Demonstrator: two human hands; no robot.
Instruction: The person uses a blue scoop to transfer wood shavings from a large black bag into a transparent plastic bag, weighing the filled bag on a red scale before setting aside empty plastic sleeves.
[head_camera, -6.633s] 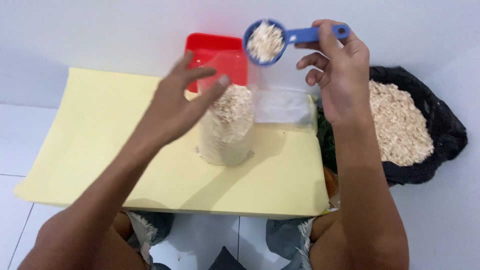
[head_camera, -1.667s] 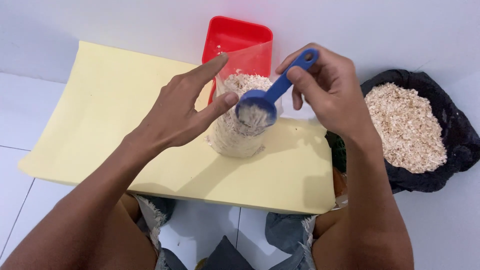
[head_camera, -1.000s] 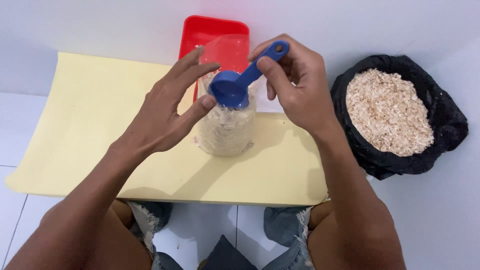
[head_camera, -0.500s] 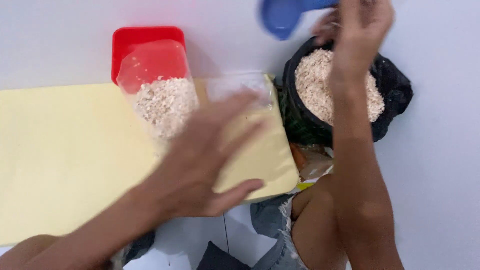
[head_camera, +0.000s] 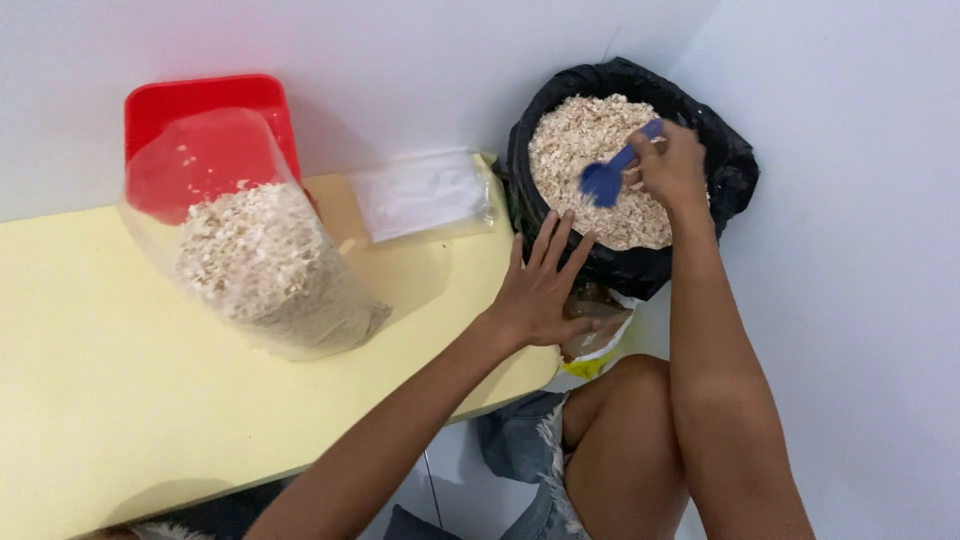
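The right hand grips a blue scoop in the black sack of shavings; the left hand lies open on the yellow board. Unsupported, the leaning filled bag could tip and spill

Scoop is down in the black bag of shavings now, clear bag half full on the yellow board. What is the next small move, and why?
Probably push the blue scoop forward into the shavings and lift it level. The right hand holds its handle with the bowl lying on the pile in the black bag, seemingly not loaded. The clear bag stands open, part full, and the left hand rests spread on the yellow board, away from it.
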